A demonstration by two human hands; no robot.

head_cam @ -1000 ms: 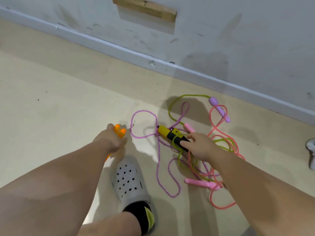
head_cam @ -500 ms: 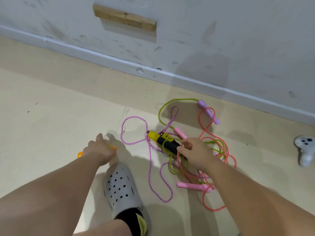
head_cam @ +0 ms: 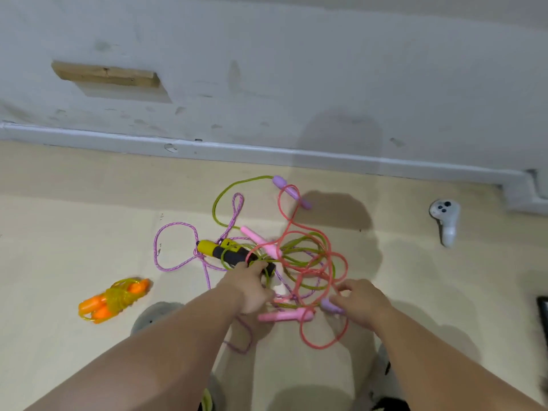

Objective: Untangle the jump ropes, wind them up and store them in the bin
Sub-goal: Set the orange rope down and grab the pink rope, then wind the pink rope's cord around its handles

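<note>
A tangle of jump ropes lies on the floor: a coral rope (head_cam: pixel 326 256), a green rope (head_cam: pixel 219 197) and a speckled purple rope (head_cam: pixel 172 232), with pink handles (head_cam: pixel 281 315) among them. My left hand (head_cam: pixel 249 289) grips the black end of the yellow-and-black handle (head_cam: pixel 219 250). My right hand (head_cam: pixel 361 301) pinches a lilac handle (head_cam: pixel 329 305) at the near right of the tangle. A second lilac handle (head_cam: pixel 292 191) lies at the far side. A wound-up yellow rope with orange handles (head_cam: pixel 114 299) rests on the floor to the left, apart from both hands.
A white game controller (head_cam: pixel 444 221) lies on the floor at the right. A dark object (head_cam: pixel 543 315) shows at the right edge. My grey shoe (head_cam: pixel 154 315) is under my left forearm. The wall's baseboard (head_cam: pixel 267 151) runs behind the tangle.
My left hand let go of the orange-handled rope, which now lies on the floor, and moved onto the yellow-and-black handle. My right hand left that handle and took the lilac one.
</note>
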